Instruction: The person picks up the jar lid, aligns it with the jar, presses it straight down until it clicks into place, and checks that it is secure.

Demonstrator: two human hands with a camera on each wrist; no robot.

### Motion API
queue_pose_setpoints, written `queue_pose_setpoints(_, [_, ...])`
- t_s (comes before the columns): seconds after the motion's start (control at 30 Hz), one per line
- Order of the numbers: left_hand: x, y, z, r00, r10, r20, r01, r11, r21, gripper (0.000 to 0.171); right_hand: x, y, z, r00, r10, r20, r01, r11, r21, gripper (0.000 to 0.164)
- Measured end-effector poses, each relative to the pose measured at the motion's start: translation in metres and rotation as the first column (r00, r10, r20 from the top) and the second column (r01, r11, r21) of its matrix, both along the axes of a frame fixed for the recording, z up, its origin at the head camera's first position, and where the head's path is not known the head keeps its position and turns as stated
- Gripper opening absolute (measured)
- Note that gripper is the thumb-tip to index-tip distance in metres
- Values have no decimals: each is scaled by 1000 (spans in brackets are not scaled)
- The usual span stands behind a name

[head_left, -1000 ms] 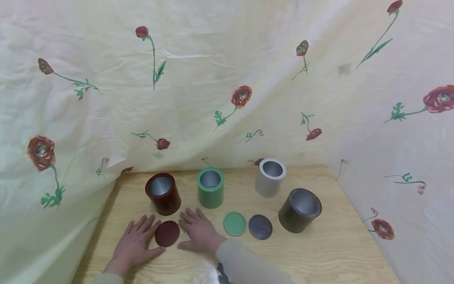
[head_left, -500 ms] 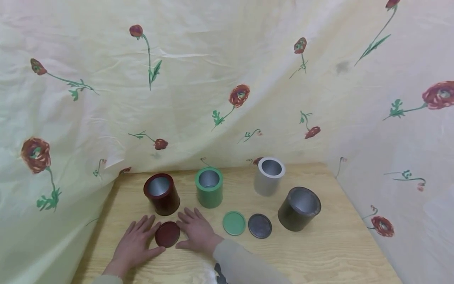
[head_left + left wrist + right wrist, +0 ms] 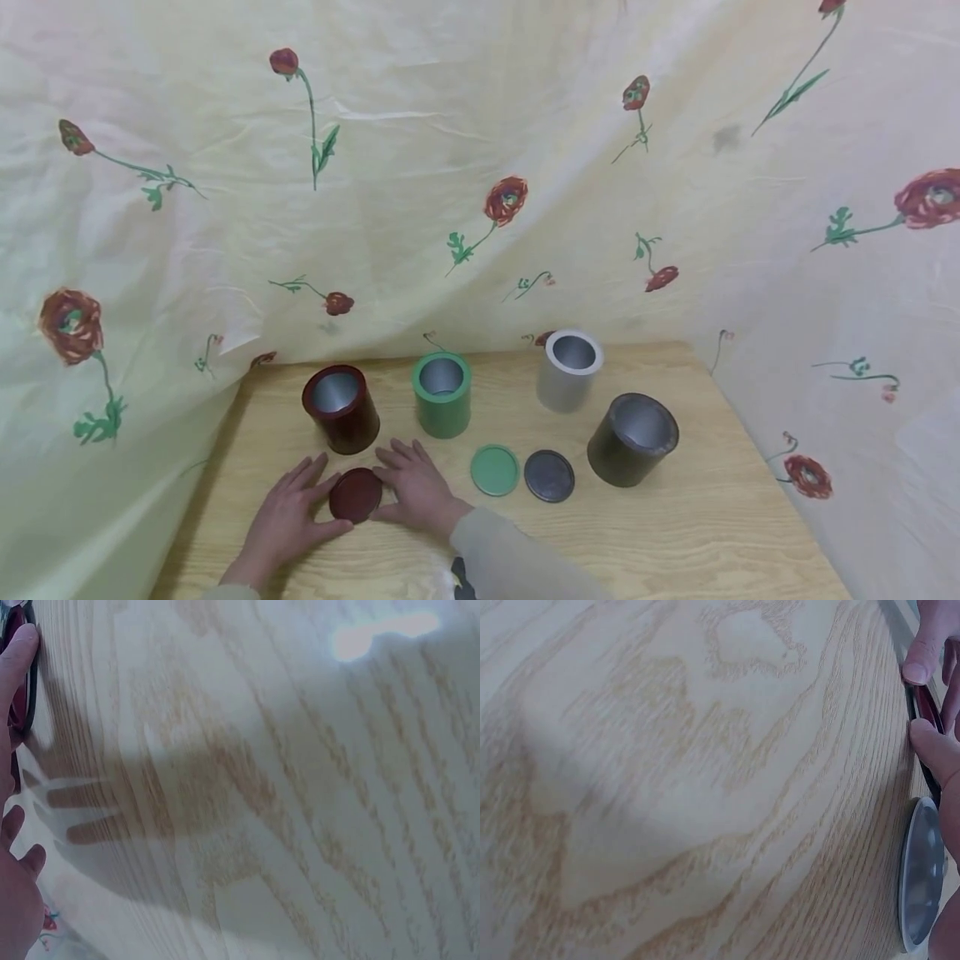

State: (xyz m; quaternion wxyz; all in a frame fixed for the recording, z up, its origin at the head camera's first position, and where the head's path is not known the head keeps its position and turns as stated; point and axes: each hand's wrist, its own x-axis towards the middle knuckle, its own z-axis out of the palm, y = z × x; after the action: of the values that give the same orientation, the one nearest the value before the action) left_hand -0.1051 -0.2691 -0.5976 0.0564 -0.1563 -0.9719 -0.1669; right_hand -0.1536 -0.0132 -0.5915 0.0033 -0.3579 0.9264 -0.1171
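My L hand (image 3: 288,514) & R hand (image 3: 422,493) grip the red lid (image 3: 356,495) by its rim, low at the counter (image 3: 720,533), nr the red can (image 3: 351,423). Prob. pickup step; next needs level lift.

1. Green can (image 3: 442,416): smooth, metallic-looking inside.
2. Red lid (image 3: 356,495), front-left of the green can: smooth, slightly glossy.
3. Table (image 3: 720,525) under the green can: glossy, grained wood.
4. Curtain (image 3: 405,242) behind the green can: creased cloth.
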Motion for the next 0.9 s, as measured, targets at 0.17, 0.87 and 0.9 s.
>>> queue_pose_setpoints(0.17, [1,2,1,1000,7,-8,-7,1000,15,86,1,1,0,1000,3,-12,-4,1000,-22,68])
queue_pose_setpoints(0.87, [7,11,35,972,-58,-228,62,998,10,89,-2,11,12,990,55,-130,-74,987,-145,71])
queue_pose_setpoints(0.9, [7,11,36,969,-63,-238,67,998,7,89,-2,11,14,989,54,-136,-73,987,-144,71])
